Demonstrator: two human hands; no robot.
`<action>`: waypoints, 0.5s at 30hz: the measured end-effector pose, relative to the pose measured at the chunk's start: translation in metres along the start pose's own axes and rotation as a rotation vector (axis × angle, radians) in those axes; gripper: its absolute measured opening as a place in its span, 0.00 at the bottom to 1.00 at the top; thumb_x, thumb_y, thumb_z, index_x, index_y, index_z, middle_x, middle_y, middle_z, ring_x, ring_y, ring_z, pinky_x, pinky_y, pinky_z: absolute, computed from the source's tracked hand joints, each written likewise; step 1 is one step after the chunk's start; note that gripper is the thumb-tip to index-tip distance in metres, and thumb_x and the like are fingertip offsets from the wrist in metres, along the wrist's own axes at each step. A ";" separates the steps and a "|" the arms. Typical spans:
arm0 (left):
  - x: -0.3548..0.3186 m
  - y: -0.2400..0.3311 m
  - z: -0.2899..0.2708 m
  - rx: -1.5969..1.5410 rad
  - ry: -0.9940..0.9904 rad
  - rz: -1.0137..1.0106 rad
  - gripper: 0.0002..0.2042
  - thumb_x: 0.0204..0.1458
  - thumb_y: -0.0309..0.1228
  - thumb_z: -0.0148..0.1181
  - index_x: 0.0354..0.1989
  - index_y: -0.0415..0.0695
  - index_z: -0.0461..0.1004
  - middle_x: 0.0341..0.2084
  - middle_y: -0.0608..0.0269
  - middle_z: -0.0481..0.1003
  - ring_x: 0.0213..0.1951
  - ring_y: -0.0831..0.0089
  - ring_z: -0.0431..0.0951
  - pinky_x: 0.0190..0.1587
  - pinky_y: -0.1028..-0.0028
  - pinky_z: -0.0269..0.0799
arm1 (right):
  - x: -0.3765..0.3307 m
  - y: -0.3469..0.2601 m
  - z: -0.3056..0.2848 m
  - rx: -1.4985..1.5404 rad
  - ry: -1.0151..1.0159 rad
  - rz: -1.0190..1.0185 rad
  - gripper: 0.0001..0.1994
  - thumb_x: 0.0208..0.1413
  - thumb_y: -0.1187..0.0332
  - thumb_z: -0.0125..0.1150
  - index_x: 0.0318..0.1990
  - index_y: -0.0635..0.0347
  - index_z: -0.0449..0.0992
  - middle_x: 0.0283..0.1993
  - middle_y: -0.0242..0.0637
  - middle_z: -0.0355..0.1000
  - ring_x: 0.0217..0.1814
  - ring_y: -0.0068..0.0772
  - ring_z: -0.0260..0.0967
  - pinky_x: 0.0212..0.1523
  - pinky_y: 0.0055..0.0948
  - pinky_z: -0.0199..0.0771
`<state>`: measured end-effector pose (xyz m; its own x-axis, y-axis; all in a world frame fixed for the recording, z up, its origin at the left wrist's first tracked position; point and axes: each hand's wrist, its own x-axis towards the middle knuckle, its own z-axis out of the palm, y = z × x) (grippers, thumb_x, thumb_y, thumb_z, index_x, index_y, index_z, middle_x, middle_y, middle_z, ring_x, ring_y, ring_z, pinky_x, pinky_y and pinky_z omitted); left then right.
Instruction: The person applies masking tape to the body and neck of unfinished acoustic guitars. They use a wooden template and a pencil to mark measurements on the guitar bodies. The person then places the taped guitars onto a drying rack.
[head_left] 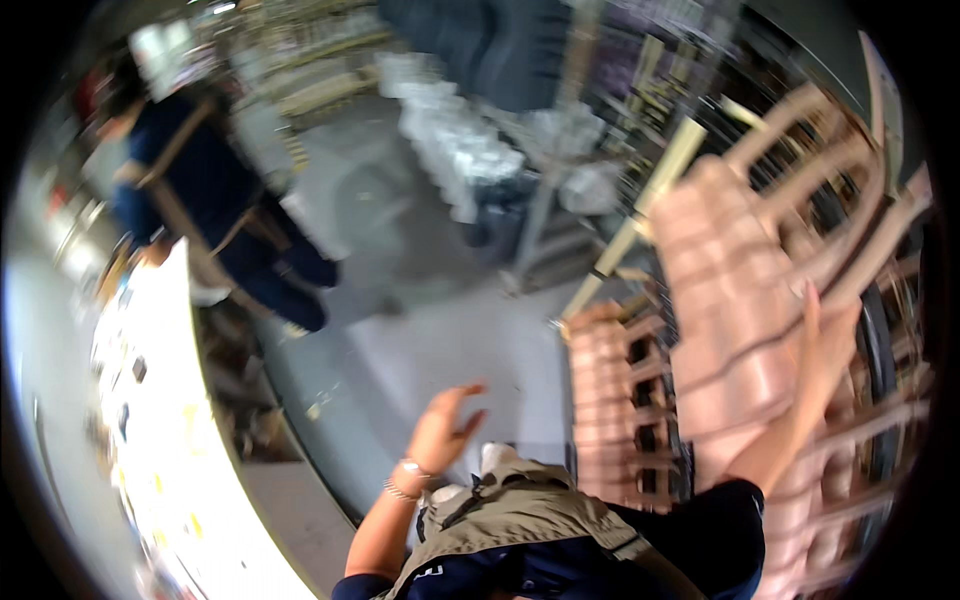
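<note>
The picture is blurred by motion. My right hand (pixel 826 352) is raised at the right, its fingers stretched flat against a tall stack of pink plastic crates (pixel 730 300); I see no grip around them. A second, lower stack of the same pink crates (pixel 612 400) stands just left of it. My left hand (pixel 443 428) hangs free over the grey floor (pixel 450 340), fingers spread and holding nothing, with a bracelet at the wrist. My olive vest and dark blue sleeves fill the lower edge.
Another person in dark blue clothes (pixel 215 200) stands at the upper left beside a long, brightly lit white counter (pixel 170 440). Wrapped pale goods (pixel 455 140) and a metal rack (pixel 545 220) stand farther back. Shelving lies behind the crates.
</note>
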<state>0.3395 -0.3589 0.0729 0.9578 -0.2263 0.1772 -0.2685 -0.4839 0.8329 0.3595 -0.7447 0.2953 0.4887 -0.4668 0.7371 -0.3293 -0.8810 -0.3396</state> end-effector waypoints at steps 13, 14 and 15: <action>-0.178 -0.014 -0.082 0.215 0.844 0.091 0.33 0.33 0.28 0.68 0.54 0.55 0.69 0.57 0.37 0.56 0.54 0.44 0.65 0.52 0.61 0.68 | -0.276 -0.303 -0.014 1.077 -0.864 -0.695 0.32 0.50 0.55 0.63 0.54 0.72 0.60 0.35 0.53 0.74 0.38 0.46 0.75 0.37 0.34 0.71; -0.205 -0.016 -0.101 0.233 0.903 0.021 0.31 0.32 0.29 0.69 0.53 0.54 0.70 0.56 0.40 0.59 0.52 0.47 0.67 0.50 0.63 0.69 | -0.299 -0.325 -0.023 1.171 -0.932 -0.717 0.30 0.51 0.56 0.63 0.52 0.72 0.62 0.36 0.49 0.75 0.38 0.39 0.75 0.37 0.31 0.71; -0.226 -0.021 -0.110 0.307 0.988 -0.019 0.31 0.33 0.29 0.69 0.53 0.54 0.70 0.55 0.41 0.59 0.51 0.47 0.67 0.49 0.63 0.70 | -0.315 -0.344 -0.027 1.260 -1.028 -0.777 0.27 0.52 0.57 0.63 0.50 0.71 0.63 0.37 0.47 0.75 0.39 0.36 0.75 0.38 0.30 0.71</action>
<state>0.1402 -0.2045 0.0731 0.5824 0.5113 0.6319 -0.1338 -0.7064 0.6950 0.2967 -0.2920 0.1957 0.6305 0.6137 0.4753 0.7034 -0.1928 -0.6842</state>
